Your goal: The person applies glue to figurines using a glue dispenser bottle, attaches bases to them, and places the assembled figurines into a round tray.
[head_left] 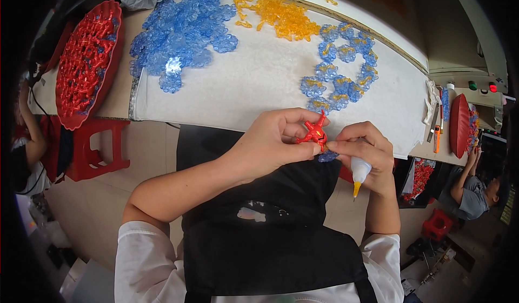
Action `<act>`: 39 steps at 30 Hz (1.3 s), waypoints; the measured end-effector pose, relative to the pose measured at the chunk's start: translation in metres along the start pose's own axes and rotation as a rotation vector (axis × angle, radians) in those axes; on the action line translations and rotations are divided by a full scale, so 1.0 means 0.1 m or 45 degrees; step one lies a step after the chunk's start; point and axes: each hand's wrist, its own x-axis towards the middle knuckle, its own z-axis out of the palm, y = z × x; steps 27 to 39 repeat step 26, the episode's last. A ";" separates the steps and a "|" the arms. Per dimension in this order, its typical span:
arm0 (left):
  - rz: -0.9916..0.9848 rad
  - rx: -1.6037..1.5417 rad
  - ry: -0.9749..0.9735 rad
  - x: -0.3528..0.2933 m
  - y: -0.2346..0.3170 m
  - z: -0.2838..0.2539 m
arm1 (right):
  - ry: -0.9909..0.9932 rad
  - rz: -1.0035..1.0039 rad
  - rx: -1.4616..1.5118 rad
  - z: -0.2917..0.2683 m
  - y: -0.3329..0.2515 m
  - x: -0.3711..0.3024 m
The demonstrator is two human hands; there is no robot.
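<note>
My left hand is closed on a small red toy figure, held just off the table's near edge. Close by, the fingertips of my right hand meet the figure's lower end, where a dark blue, scalloped piece shows; whether it is joined to the figure I cannot tell. A white squeeze bottle with a yellow nozzle and fine tip is also gripped in my right hand, pointing down. Beyond my hands lie several blue flower-shaped pieces, with yellow bits on them.
A white-covered table bears a heap of clear blue pieces and a yellow pile. To the left, a red tray is full of red figures, above a red stool. Another person works at far right.
</note>
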 end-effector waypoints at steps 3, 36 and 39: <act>0.007 -0.027 0.012 0.00 -0.01 -0.01 | -0.011 -0.012 0.009 0.01 0.01 0.02; -0.001 -0.001 -0.023 -0.02 -0.05 -0.03 | 0.002 0.006 0.061 0.05 0.02 -0.03; -0.001 -0.001 -0.023 -0.02 -0.05 -0.03 | 0.002 0.006 0.061 0.05 0.02 -0.03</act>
